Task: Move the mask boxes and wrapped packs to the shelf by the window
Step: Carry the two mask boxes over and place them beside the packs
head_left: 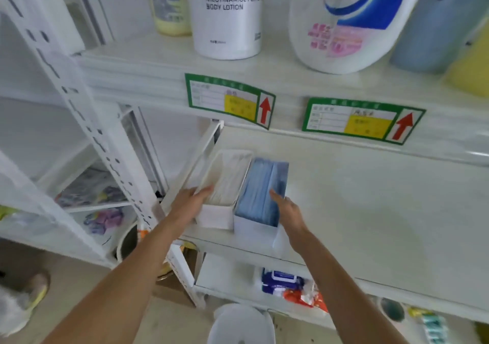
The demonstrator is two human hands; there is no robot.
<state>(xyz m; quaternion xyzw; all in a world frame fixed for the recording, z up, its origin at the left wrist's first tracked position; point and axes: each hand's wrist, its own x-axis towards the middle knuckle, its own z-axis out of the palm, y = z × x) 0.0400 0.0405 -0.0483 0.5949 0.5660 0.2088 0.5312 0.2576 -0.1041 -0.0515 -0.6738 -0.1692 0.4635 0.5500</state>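
Two open mask boxes are seen side by side, touching, at the left end of the middle shelf (370,211), a little toward 7 o'clock from the centre of the view. The white mask box (225,184) lies on the left and is filled with white masks; the blue mask box (262,198) lies on the right and is filled with blue masks.

The left hand (190,203) is laid against the left wall of the white mask box, fingers extended over its rim; nothing is clasped. The right hand (288,208) is placed at the right side of the blue mask box, fingers straight and resting on its edge, with no closed hold seen.

Toward 12 o'clock, on the upper shelf, a body lotion bottle (227,15) and a Walch detergent jug (349,20) are stood. Two green labels (230,100) are fixed to that shelf's front edge. Toward 6 o'clock, on the lower shelf, a blue wrapped pack (280,281) is lying.
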